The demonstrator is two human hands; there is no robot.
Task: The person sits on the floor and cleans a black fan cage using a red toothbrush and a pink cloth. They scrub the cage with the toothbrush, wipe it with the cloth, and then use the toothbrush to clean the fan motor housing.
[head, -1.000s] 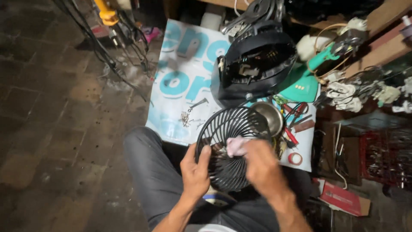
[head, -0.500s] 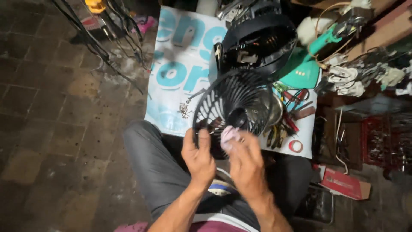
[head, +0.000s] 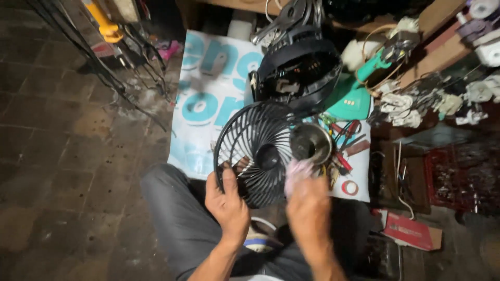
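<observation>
The left hand (head: 227,200) is gripping the lower left rim of a black fan grille (head: 259,152), with the thumb lying over the spokes and the fingers curled behind them. The grille is being held up, tilted, above the near edge of a white and blue printed sheet (head: 203,112) that is lying on the tiled floor (head: 67,156). The right hand (head: 308,211) is closing around a small pink cloth (head: 297,171) and pressing it against the lower right part of the grille; this hand is blurred, so its fingers are not showing clearly. Just beside the cloth, at the grille's right rim, a round steel bowl (head: 311,143) is sitting on the sheet. Behind the grille, toward the sheet's far edge, a black fan body (head: 299,70) is standing next to a green base (head: 354,99). Pliers with red handles (head: 346,130) and a roll of tape (head: 349,187) are lying near the sheet's right edge. The person's grey trouser leg (head: 177,218) is lying below the left hand.
</observation>
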